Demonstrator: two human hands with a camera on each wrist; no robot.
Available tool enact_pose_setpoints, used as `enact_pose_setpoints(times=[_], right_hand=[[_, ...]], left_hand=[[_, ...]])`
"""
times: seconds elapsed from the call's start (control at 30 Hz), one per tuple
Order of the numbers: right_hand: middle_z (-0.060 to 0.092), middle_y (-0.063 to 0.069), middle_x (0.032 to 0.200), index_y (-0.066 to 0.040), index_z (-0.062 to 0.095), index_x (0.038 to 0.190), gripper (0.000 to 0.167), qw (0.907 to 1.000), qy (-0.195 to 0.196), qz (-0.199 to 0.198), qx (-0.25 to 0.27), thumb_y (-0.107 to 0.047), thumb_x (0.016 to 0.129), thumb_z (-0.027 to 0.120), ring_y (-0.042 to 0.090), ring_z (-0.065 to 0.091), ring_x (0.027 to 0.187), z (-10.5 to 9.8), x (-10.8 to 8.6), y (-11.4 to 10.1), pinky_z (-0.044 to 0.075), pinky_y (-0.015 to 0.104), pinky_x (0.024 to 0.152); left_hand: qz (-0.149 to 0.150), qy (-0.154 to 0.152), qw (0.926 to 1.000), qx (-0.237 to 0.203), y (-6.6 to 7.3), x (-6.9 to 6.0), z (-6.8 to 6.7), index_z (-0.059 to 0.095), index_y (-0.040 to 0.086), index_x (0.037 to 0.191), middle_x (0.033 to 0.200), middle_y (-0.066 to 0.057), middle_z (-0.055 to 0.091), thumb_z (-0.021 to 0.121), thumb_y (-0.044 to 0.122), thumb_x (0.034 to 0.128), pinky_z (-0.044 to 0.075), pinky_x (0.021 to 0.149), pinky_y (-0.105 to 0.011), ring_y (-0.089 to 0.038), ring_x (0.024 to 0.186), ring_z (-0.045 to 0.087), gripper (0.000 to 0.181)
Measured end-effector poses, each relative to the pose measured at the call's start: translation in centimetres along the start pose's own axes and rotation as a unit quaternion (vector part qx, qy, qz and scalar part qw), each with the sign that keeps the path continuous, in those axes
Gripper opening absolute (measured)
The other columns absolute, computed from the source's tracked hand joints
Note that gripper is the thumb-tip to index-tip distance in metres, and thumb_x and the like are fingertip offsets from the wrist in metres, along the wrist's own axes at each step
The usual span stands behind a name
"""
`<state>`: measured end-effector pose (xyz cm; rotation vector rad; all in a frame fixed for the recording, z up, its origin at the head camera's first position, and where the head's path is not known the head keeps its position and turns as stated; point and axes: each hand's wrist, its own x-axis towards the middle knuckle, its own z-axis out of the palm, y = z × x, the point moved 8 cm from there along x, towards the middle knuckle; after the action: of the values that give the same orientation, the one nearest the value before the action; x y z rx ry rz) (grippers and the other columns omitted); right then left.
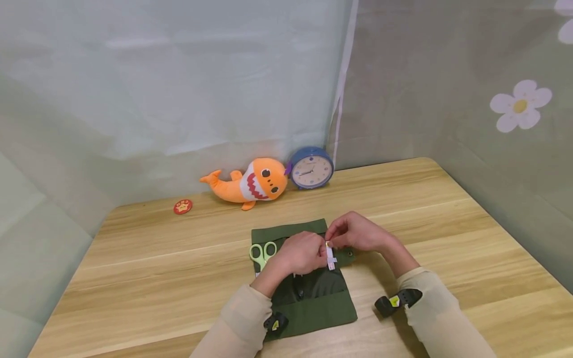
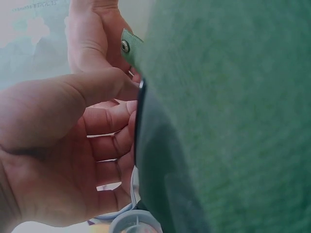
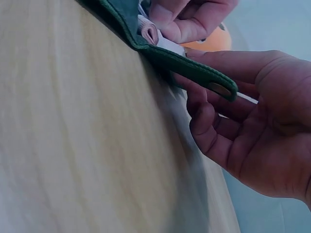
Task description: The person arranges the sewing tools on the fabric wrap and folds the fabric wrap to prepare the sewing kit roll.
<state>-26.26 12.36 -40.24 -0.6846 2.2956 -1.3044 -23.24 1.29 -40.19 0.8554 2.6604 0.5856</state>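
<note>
A dark green fabric tool roll (image 1: 313,311) lies unfolded on the table, its snap tab (image 1: 345,256) sticking out to the right. A white rolled strip (image 1: 331,256) lies along its right side; the coiled end shows pink in the right wrist view. My left hand (image 1: 302,252) reaches across the roll and pinches the strip near its upper part. From the right, my right hand (image 1: 358,232) pinches the strip's top end, with fingers behind the tab (image 3: 214,80). Green-handled scissors (image 1: 258,256) sit in the roll's left side. A dark tool (image 1: 298,287) lies below my left hand, partly hidden.
Behind the roll, an orange shark plush (image 1: 264,180) leans by a blue round clock (image 1: 312,168). A red round badge with a star (image 1: 182,207) lies at the back left. Curtains hang behind the wooden table (image 1: 156,278).
</note>
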Motion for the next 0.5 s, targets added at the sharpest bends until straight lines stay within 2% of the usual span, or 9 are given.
enact_pose_setpoints(times=[0.2, 0.3, 0.5], right_hand=[[0.073, 0.006, 0.088, -0.001, 0.079, 0.097, 0.009, 0.9996, -0.002, -0.007, -0.027, 0.002, 0.092, 0.071, 0.015, 0.058, 0.077, 0.3, 0.1, -0.3, 0.050, 0.027, 0.069], [0.072, 0.003, 0.085, -0.003, 0.079, 0.095, 0.010, 0.9989, 0.001, 0.002, -0.047, 0.002, 0.092, 0.071, 0.014, 0.057, 0.074, 0.4, 0.2, -0.2, 0.049, 0.027, 0.066], [0.071, 0.000, 0.081, -0.006, 0.079, 0.093, 0.009, 0.9963, 0.019, 0.020, -0.081, 0.000, 0.092, 0.072, 0.012, 0.056, 0.069, 0.4, 0.2, -0.4, 0.048, 0.029, 0.063]], left_hand=[[0.011, -0.002, 0.9999, 0.009, -3.6, 2.6, 3.4, 0.051, 0.026, 0.060, 0.055, 0.011, 0.039, 0.068, 0.023, 0.0934, 0.030, 0.048, -0.026, -0.009, 0.050, 0.044, 0.037], [0.017, -0.001, 0.9998, 0.013, -4.1, 3.1, 3.9, 0.052, 0.026, 0.059, 0.054, 0.011, 0.039, 0.069, 0.024, 0.0923, 0.030, 0.048, -0.026, -0.009, 0.049, 0.044, 0.037], [0.020, 0.010, 0.9995, 0.023, -4.0, 3.1, 3.8, 0.053, 0.027, 0.059, 0.054, 0.012, 0.040, 0.069, 0.025, 0.0914, 0.031, 0.048, -0.027, -0.008, 0.051, 0.047, 0.036]])
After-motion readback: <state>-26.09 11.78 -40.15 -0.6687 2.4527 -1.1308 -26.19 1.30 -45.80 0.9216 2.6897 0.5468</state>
